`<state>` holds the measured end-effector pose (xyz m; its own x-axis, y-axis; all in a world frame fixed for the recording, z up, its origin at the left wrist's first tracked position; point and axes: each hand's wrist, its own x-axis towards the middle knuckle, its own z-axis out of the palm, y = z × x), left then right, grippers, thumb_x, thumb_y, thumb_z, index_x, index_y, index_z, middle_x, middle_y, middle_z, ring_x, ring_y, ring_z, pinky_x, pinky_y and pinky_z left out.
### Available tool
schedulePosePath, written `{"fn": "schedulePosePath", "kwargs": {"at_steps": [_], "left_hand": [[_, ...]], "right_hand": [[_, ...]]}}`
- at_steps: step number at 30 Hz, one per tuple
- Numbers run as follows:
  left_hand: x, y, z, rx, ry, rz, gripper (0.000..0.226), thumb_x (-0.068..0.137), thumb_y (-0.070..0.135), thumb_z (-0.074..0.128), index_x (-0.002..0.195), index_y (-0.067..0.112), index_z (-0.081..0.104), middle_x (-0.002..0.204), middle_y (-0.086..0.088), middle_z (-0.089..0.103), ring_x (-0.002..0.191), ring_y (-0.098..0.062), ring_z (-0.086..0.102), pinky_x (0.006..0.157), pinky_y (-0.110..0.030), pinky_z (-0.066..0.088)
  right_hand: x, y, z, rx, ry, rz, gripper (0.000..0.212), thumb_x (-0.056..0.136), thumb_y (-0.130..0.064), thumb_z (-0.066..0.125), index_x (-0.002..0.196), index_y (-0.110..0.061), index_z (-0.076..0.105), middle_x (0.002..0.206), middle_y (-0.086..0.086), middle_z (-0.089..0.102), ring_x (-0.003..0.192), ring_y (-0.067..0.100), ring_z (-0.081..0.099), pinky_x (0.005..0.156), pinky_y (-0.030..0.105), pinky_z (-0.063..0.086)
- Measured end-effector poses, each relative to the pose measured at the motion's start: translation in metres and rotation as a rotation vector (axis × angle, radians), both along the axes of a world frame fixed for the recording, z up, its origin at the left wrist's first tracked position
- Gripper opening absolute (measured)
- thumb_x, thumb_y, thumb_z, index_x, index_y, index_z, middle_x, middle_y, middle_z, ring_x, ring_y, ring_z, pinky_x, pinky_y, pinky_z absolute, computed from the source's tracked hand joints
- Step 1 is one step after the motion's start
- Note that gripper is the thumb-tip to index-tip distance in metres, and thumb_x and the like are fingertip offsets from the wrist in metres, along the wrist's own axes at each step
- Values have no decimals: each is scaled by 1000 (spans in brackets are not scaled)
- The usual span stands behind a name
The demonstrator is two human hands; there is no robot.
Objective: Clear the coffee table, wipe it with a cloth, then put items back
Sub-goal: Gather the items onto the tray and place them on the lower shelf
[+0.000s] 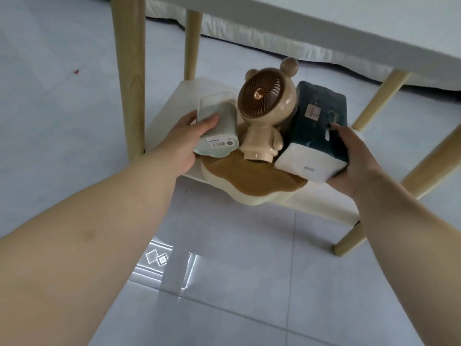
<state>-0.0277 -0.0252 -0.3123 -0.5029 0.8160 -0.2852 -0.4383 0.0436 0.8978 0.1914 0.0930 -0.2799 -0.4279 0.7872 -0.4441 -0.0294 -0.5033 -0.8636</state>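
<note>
A cream tray with a brown top (252, 182) hangs over the front edge of the table's lower shelf (172, 103). On it stand a beige bear-shaped fan (262, 106), a pale green box with a clear lid (219, 126) and a dark blue and white tissue pack (316, 131). My left hand (182, 143) grips the tray's left side, thumb pressed on the green box. My right hand (349, 158) holds the tray's right side, fingers against the tissue pack. The white tabletop (349, 21) is above, seen from below its edge.
Wooden table legs stand at left (129, 78), behind (193, 43) and at right (381, 98). A white bedsheet edge (249, 33) hangs behind the table. Pale floor tiles (249, 283) lie below my arms.
</note>
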Motion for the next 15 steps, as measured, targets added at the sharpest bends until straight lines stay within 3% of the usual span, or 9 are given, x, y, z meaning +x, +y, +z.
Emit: {"fn": "schedulePosePath", "kwargs": {"at_steps": [3, 6, 9, 12, 15], "left_hand": [[2, 4, 1, -117, 77, 13, 20, 79, 32, 60, 85, 13, 62, 72, -1, 70, 72, -18, 65, 69, -30, 53], [0, 4, 3, -165, 70, -36, 21, 78, 34, 61, 83, 14, 61, 81, -5, 68, 76, -20, 65, 75, -33, 52], [2, 2, 7, -162, 4, -20, 17, 78, 28, 62, 84, 13, 61, 84, -6, 68, 80, -21, 64, 84, -38, 50], [1, -4, 7, -121, -39, 24, 19, 81, 23, 60, 94, 10, 59, 91, -7, 65, 84, -23, 64, 84, -40, 50], [-7, -10, 8, -147, -35, 122, 42, 82, 23, 58, 120, 11, 46, 97, -4, 58, 92, -22, 61, 79, -41, 52]], "right_hand": [[1, 3, 3, -23, -79, -21, 14, 85, -38, 50, 91, -27, 56, 72, -1, 73, 75, 18, 64, 63, 32, 54], [5, 4, 7, 2, -188, -27, 15, 85, -40, 52, 89, -26, 53, 94, 3, 65, 87, 22, 61, 70, 44, 53], [10, 3, 9, 39, -253, -18, 17, 84, -42, 53, 86, -26, 51, 94, 4, 63, 88, 23, 60, 65, 45, 52], [10, -1, 8, 31, -275, -26, 17, 82, -43, 54, 83, -26, 50, 94, 4, 61, 89, 24, 59, 64, 42, 51], [8, -6, 6, 11, -249, -99, 17, 82, -42, 56, 81, -27, 48, 92, 1, 60, 87, 21, 58, 67, 42, 51]]}}
